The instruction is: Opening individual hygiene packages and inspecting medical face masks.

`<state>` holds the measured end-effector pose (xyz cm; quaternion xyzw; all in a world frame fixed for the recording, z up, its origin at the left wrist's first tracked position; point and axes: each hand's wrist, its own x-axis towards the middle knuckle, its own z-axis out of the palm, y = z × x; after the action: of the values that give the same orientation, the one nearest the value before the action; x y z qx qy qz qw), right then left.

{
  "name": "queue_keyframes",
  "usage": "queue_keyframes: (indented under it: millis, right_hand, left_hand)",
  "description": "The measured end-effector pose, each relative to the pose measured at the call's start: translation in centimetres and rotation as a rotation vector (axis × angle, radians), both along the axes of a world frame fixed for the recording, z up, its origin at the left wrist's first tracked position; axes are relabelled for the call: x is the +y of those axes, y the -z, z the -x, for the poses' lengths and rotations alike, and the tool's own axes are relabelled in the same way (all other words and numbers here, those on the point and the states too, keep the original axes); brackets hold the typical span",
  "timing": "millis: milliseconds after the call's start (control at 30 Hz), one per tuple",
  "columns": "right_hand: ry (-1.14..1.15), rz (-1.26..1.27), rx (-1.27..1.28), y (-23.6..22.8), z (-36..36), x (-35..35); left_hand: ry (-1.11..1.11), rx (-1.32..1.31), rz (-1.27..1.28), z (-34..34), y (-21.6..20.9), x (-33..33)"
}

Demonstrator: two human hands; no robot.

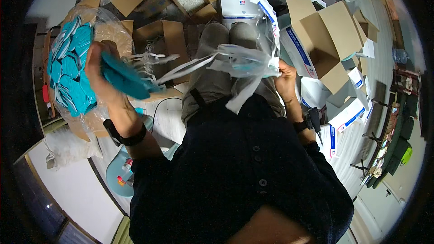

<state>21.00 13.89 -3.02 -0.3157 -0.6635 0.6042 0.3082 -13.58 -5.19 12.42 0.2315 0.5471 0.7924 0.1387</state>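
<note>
My left hand (pixel 100 74) is closed round a small stack of teal folded face masks (pixel 124 77), blurred by motion. White ear loops (pixel 184 69) trail from the stack toward the middle, over my lap. On the other side my right hand (pixel 285 81) pinches a crumpled clear plastic bag (pixel 246 63) by its right end. The loops reach the bag; whether they are caught in it I cannot tell. Beside my left hand, a large clear bag holds a heap of similar teal masks (pixel 72 70).
Open brown-and-white cartons (pixel 337 36) crowd the right side. White boxes with blue bands (pixel 239 4) stand ahead of my knees. A carton with white shredded filling (pixel 190 0) lies far left of centre. A light-blue stool (pixel 118 171) with small items is at lower left.
</note>
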Motion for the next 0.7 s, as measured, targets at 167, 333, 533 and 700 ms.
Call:
queue_keyframes:
  millis: [167,333,533,700]
  right_hand:
    - [0.038,0.159,-0.02,1.1,0.3,-0.2]
    - [0.03,0.178,-0.031,0.5,0.8,-0.6]
    - [-0.003,0.023,-0.117,-0.1,1.4,-1.1]
    - [-0.019,0.069,-0.196,0.0,1.3,-1.4]
  left_hand:
    - [0.228,0.326,0.434,-2.8,0.6,0.5]
    - [0.473,0.63,0.583,-6.4,2.4,3.1]
    - [0.639,0.557,0.552,-9.4,4.8,5.3]
    - [0.76,0.448,0.641,-10.3,5.8,5.9]
